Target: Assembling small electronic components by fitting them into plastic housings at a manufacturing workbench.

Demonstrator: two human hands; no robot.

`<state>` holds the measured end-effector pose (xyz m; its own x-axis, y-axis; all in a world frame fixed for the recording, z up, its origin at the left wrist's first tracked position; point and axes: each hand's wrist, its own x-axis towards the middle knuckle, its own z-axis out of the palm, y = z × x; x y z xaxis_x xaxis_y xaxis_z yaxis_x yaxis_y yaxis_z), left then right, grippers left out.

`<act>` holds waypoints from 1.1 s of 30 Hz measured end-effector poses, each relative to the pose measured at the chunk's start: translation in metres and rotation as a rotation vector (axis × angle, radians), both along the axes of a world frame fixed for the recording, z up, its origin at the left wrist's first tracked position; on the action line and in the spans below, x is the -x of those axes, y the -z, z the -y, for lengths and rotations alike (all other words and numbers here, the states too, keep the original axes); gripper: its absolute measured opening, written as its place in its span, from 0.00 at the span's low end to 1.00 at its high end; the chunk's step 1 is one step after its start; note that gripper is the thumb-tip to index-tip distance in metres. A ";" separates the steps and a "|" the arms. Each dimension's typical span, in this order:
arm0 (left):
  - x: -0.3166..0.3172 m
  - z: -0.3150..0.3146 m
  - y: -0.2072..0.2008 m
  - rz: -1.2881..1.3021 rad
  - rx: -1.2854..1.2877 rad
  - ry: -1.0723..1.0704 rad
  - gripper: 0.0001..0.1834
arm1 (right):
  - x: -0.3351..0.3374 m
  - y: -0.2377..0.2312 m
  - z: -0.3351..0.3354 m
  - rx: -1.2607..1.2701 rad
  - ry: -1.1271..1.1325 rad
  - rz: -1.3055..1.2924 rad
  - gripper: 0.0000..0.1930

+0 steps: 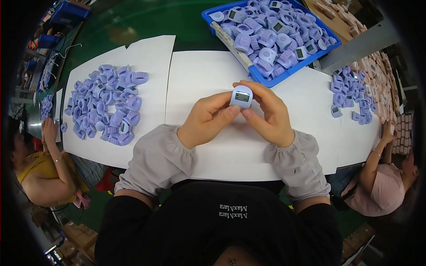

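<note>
A small lavender plastic device with a rounded top and a little grey display [242,96] is held up over the white table covering. My left hand [207,119] grips it from the left, thumb at its lower edge. On the other side my right hand [270,114] closes round it, with the index finger over its top and the thumb near its bottom edge. The display side is turned up towards me. Fingers hide the device's sides, and its underside is out of sight. Grey sleeve covers wrap both my forearms.
To the left lies a loose pile of similar lavender devices [104,104]. A blue tray [284,82] heaped with more stands ahead to the right. Another lavender pile [350,91] lies at far right, beside stacked pinkish pieces [379,75] and a metal post [361,46]. One person sits on each side.
</note>
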<state>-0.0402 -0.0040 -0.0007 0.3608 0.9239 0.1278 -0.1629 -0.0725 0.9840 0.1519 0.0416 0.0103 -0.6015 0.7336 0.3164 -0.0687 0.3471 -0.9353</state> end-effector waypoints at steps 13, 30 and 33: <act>-0.004 -0.001 0.006 -0.048 -0.149 -0.109 0.15 | -0.001 0.001 0.002 0.000 0.077 0.060 0.23; -0.003 0.005 -0.008 0.123 0.050 -0.143 0.10 | -0.002 -0.008 0.002 -0.047 0.116 0.055 0.21; 0.024 0.004 -0.030 -0.343 -0.063 -0.204 0.10 | -0.014 -0.021 -0.015 -0.474 0.363 0.135 0.20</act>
<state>-0.0640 -0.0078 0.0290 0.2026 0.9750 0.0907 0.1982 -0.1316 0.9713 0.1655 0.0570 0.0315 -0.3975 0.6971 0.5967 0.2402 0.7066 -0.6656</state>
